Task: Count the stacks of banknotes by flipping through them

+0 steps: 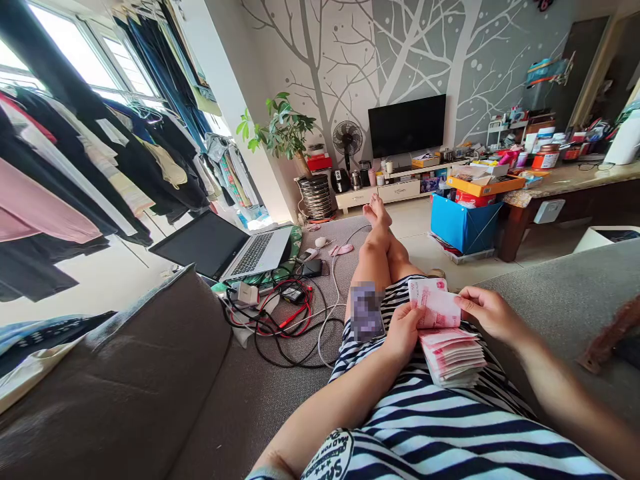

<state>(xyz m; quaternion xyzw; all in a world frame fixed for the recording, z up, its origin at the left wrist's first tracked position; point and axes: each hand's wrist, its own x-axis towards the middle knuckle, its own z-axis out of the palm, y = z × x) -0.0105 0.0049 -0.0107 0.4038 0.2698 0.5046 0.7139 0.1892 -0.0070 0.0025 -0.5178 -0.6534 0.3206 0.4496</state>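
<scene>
Head view: beyond the stack [454,363], our left hand [403,331] and right hand [489,311] pinch notes [436,308] closed-fingered, seemingly leafing; next likely needs one pinch loosened.

pink and white paper stack [453,357], navy and white striped garment [440,433], blue bin [463,223], grey sofa [295,407]

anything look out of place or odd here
Yes: the cables lie in a loose tangle on the sofa beside the open laptop, black, red and white loops crossing one another. The notes between the left hand and right hand show no obvious damage.
</scene>
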